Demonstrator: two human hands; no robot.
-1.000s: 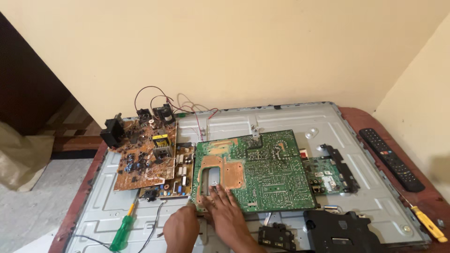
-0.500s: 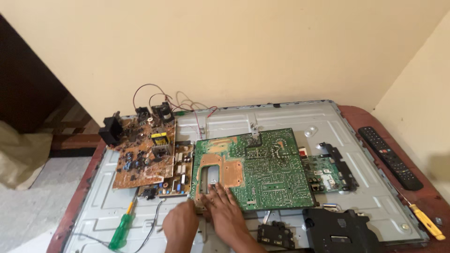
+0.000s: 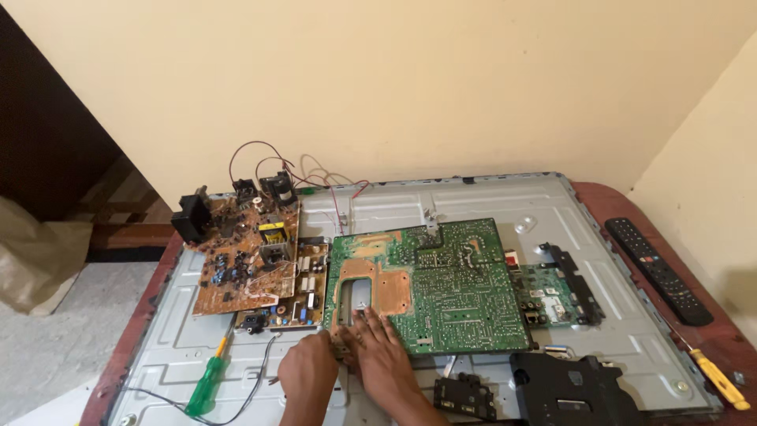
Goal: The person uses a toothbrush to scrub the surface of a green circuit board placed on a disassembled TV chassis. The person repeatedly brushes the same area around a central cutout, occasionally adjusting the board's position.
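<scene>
Plain yellow wall behind, reddish table (image 3: 714, 341) underneath, grey metal panel (image 3: 473, 197) lying flat across most of it. Big green board (image 3: 449, 288) flat in the middle of the panel, solder side up, copper patch at its near left corner. Both hands down at that corner: right hand (image 3: 380, 349) spread flat, fingers pressing the board edge by the copper patch; left hand (image 3: 309, 371) right beside it, touching it, fingers curled at the board's near edge. Not gripping anything as far as visible, just pressing, though fingertips partly hidden. Brown board (image 3: 244, 256) with coils and wires off to the left, overlapping a smaller tan board (image 3: 303, 288). Small green board (image 3: 548, 293) to the right. Green screwdriver (image 3: 206, 384) near left on the panel, yellow screwdriver (image 3: 719, 377) and black remote (image 3: 656, 270) out on the right side. Black plastic cover (image 3: 568, 386) near right.
</scene>
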